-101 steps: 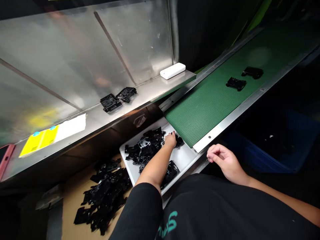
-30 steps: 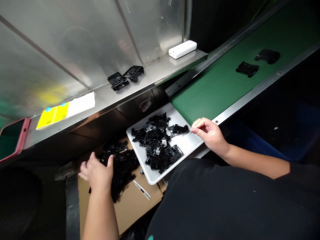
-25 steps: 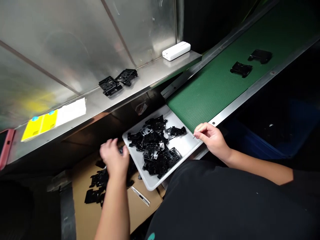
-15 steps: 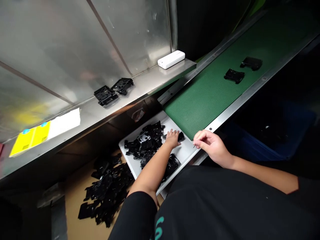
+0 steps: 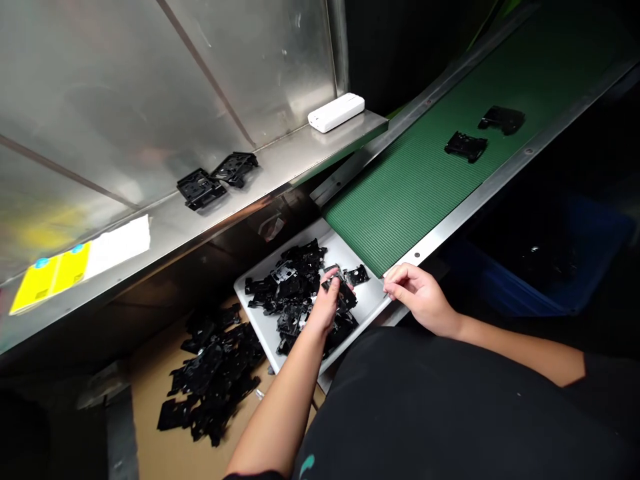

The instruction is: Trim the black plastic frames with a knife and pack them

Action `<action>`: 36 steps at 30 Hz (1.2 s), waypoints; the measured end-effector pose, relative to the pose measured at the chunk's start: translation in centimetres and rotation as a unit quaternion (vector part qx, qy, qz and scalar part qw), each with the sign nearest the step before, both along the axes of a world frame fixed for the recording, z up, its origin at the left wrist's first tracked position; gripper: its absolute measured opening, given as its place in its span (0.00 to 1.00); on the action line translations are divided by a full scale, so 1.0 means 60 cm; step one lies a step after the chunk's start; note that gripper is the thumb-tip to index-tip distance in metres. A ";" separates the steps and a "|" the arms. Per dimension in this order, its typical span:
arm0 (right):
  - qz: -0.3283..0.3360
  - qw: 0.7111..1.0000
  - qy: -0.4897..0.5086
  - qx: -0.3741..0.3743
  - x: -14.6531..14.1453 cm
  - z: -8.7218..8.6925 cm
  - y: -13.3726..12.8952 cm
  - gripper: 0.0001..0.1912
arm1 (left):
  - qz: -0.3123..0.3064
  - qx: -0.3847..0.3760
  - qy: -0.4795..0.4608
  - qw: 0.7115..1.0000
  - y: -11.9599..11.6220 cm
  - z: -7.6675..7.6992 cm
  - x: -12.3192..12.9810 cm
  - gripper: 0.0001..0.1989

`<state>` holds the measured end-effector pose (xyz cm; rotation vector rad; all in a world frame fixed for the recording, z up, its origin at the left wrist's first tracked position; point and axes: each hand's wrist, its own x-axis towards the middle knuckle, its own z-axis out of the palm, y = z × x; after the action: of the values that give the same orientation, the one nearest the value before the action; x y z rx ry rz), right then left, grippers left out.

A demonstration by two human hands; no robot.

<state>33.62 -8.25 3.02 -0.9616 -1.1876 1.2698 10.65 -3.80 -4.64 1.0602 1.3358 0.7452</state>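
Note:
My left hand (image 5: 330,303) is inside a white plastic tray (image 5: 373,300) and shut on a glossy black moulded part (image 5: 340,287). A heap of similar black parts (image 5: 285,293) lies in the tray beside it. My right hand (image 5: 417,297) rests just past the tray's right corner, below the belt's steel edge. Its fingertips pinch a thin pointed metal tool (image 5: 386,285). More black parts (image 5: 213,377) are heaped on a cardboard sheet (image 5: 150,427) left of the tray.
A green ribbed conveyor belt (image 5: 400,213) carries two black parts (image 5: 466,147). Two more parts (image 5: 200,189) sit on a steel shelf (image 5: 280,167), with a white power bank (image 5: 336,112) and yellow-and-white papers (image 5: 75,263). A blue bin (image 5: 550,267) stands to the right.
My left hand has moved from the cardboard heap into the tray and closed on a part. My right hand has stayed near the tray corner. The view has drifted slightly.

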 end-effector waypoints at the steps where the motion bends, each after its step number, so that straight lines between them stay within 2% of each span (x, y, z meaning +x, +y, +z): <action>1: 0.005 1.000 0.001 0.007 -0.007 0.006 0.002 0.11 | 0.018 -0.022 -0.053 0.998 -0.028 0.017 -0.003 0.47; 4: 0.026 0.999 0.003 0.031 -0.033 0.021 0.007 0.11 | 0.055 -0.071 -0.169 0.981 -0.099 0.065 -0.008 0.45; 6: 0.044 0.998 0.003 0.046 -0.052 0.029 0.008 0.11 | 0.074 -0.095 -0.229 0.966 -0.132 0.091 -0.010 0.44; 11: 0.118 0.992 0.031 0.036 -0.097 0.042 -0.007 0.12 | 0.142 -0.163 -0.398 0.891 -0.176 0.140 -0.013 0.40; 15: 0.204 0.975 0.085 -0.017 -0.122 0.051 -0.028 0.12 | 0.177 -0.178 -0.420 0.872 -0.196 0.162 -0.016 0.38; 19: 0.244 0.966 0.090 -0.012 -0.139 0.053 -0.042 0.12 | 0.203 -0.179 -0.422 0.865 -0.211 0.172 -0.022 0.36; 26: 0.275 0.955 0.066 0.087 -0.154 0.048 -0.053 0.11 | 0.191 -0.188 -0.422 0.866 -0.226 0.180 -0.028 0.35; 28: 0.282 0.952 0.052 0.103 -0.158 0.046 -0.057 0.10 | 0.187 -0.176 -0.402 0.879 -0.228 0.179 -0.026 0.35; 31: 0.278 0.954 0.042 0.101 -0.160 0.045 -0.060 0.09 | 0.192 -0.137 -0.325 0.916 -0.230 0.173 -0.026 0.34; 33: 0.261 0.960 0.049 0.089 -0.158 0.046 -0.057 0.10 | 0.208 -0.109 -0.279 0.931 -0.227 0.163 -0.041 0.34; 36: 0.206 0.974 0.046 0.089 -0.145 0.043 -0.044 0.09 | 0.269 -0.022 -0.095 0.958 -0.217 0.138 -0.106 0.38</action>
<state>24.94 -10.92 5.58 -0.5336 -1.4476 1.4826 4.32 -16.85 3.62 0.5666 1.4772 1.1812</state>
